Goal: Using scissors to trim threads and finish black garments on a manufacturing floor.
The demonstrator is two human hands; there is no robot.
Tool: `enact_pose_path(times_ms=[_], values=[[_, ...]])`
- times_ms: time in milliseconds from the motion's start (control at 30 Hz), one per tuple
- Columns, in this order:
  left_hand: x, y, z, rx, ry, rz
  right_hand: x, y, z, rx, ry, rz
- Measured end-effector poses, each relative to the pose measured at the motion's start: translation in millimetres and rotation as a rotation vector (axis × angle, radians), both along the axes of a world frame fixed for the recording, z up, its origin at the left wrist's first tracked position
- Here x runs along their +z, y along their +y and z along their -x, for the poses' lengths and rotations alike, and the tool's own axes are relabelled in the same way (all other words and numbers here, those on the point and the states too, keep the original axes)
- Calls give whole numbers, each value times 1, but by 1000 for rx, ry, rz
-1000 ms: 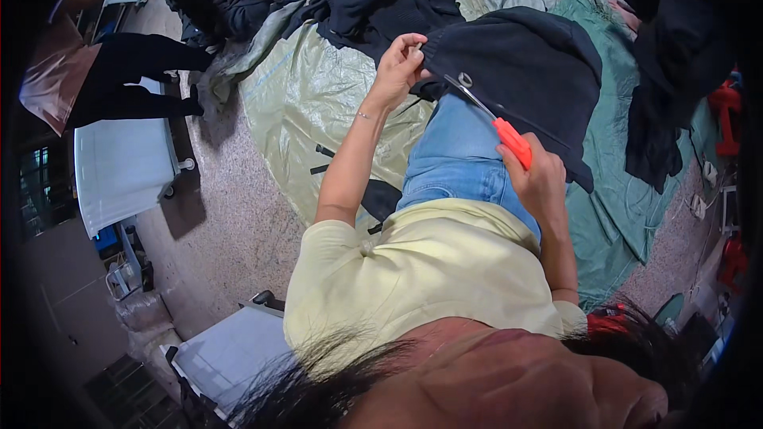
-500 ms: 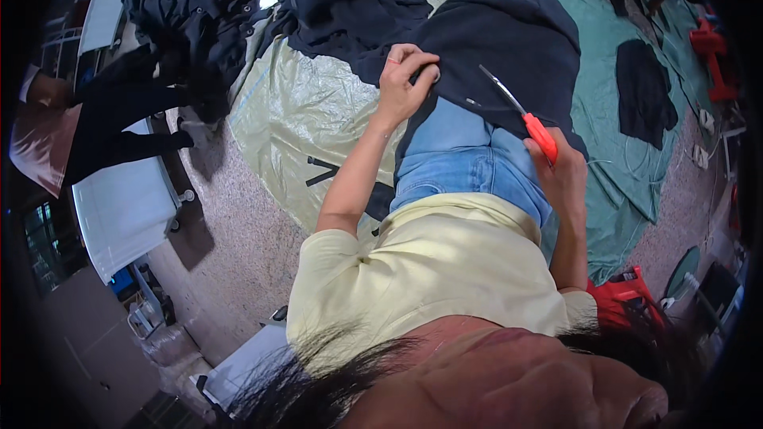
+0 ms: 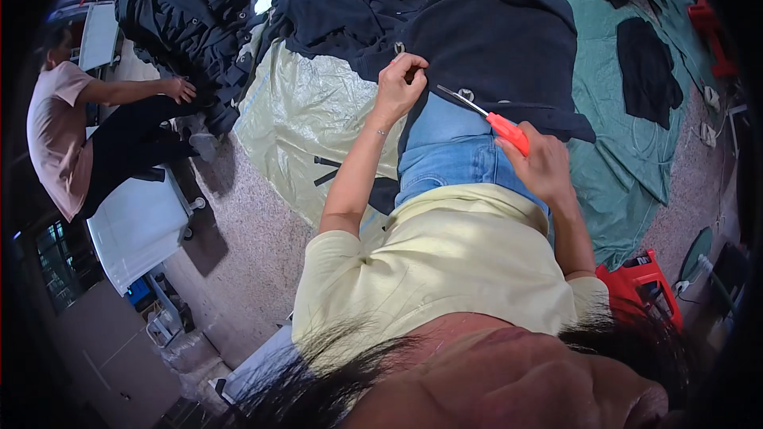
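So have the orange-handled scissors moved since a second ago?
Yes. The scissors have swung left across the dark garment, tips nearer the left hand.

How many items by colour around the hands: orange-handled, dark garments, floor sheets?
Orange-handled scissors, in the right hand: 1
Dark garment on the lap, pinched by the left hand: 1
Floor sheets: 2, pale yellow-green sheet, teal sheet
Total: 4
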State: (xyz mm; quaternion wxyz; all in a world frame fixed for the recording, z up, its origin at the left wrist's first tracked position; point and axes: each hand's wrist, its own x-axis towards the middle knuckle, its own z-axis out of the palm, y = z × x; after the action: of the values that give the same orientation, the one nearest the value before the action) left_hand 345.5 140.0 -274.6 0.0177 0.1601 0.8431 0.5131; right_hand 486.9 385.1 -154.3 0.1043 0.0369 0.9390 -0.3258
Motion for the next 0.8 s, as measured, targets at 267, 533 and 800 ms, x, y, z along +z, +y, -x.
enact_pose_path(times_ms=[267,533,800], values=[[26,-31,44,23,575,182,13,28,-21,-184,106,115],[44,27,1,-317,566,126,16,39,-40,-308,73,3],[37,17,-5,-204,128,106,17,31,-36,-148,19,42]])
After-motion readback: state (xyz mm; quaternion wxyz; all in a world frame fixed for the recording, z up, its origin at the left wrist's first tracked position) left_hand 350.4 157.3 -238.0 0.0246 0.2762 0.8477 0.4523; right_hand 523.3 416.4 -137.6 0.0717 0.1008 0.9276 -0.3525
